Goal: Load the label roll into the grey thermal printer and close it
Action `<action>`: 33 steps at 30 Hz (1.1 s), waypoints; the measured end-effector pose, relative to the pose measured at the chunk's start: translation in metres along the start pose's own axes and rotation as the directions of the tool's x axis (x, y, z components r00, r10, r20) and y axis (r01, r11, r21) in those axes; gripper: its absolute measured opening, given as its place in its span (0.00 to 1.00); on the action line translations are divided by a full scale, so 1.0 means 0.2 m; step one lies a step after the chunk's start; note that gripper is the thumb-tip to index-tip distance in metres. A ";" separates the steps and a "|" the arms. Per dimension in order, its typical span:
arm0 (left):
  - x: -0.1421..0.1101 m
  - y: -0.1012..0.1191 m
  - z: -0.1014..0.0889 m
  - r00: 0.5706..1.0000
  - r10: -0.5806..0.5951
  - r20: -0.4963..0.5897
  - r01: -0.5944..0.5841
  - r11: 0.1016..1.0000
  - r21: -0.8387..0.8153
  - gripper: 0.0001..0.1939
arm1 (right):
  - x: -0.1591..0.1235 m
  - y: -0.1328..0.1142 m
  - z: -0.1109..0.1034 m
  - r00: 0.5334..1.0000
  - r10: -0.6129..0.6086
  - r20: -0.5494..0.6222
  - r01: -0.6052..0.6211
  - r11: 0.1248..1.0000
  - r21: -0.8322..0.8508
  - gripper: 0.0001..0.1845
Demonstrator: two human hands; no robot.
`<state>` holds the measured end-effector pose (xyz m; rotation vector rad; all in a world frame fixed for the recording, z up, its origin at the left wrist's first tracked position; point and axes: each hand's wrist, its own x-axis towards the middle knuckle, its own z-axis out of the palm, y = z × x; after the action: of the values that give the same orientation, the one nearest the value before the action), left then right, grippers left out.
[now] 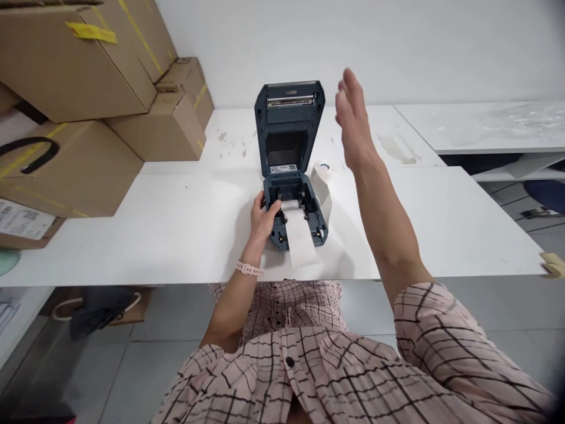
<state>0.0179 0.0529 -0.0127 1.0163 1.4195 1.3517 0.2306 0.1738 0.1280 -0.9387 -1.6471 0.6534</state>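
A dark label printer stands on the white table with its lid raised. Inside it sits a small white label roll, from which a paper strip runs out over the printer's front. My left hand grips the printer's left side, thumb over the rim close to the roll and fingers on the outer wall. Up in the air to the right of the lid is my right hand, fingers stretched out, holding nothing. Behind the printer's right side lies another white label roll, with loose paper trailing forward beside the printer.
Cardboard boxes are stacked on the left of the white table. A black curved strap lies against one box. A white wall rises behind. A lower shelf and a dark blue seat are at the right.
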 end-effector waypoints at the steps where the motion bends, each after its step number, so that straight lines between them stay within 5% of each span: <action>1: 0.00 0.00 0.00 1.000 0.003 0.005 -0.003 1.000 0.004 0.38 | 0.13 0.04 0.03 0.996 0.083 0.031 -0.084 0.996 0.036 0.36; 3: 0.00 0.01 0.00 1.000 -0.007 0.006 0.007 1.000 0.020 0.40 | 0.29 0.10 0.09 0.981 0.137 0.136 -0.149 0.985 0.085 0.42; 6: -0.03 0.04 -0.01 0.999 -0.029 -0.017 0.030 0.998 0.058 0.45 | 0.26 0.13 0.14 0.987 0.012 0.160 -0.028 0.995 0.096 0.48; 9: -0.07 0.06 -0.01 0.995 0.030 -0.093 -0.022 0.996 0.082 0.48 | -0.03 0.09 0.13 0.994 -0.091 0.058 0.087 0.995 0.057 0.51; 13: -0.16 0.09 0.01 0.968 0.124 -0.217 -0.120 0.992 0.033 0.42 | -0.53 -0.01 0.11 1.000 0.003 0.008 -0.003 1.000 -0.021 0.39; 18: -0.31 0.13 0.00 0.991 0.101 -0.092 -0.104 0.994 -0.035 0.42 | -0.90 -0.06 0.12 0.988 0.082 0.127 -0.068 0.991 -0.113 0.25; 23: -0.38 0.11 -0.04 0.996 -0.074 0.059 0.075 0.997 -0.019 0.50 | -0.98 -0.04 0.13 0.970 0.218 0.110 -0.221 0.975 0.011 0.38; 33: -0.39 0.05 -0.04 0.993 0.026 0.113 -0.017 0.996 -0.085 0.39 | -1.09 0.02 0.16 0.885 0.435 0.167 -0.454 0.886 0.094 0.44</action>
<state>0.0299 -0.0227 0.0031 1.0396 1.2605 1.3361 0.2244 -0.0059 0.0010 -1.2108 -1.4941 1.1523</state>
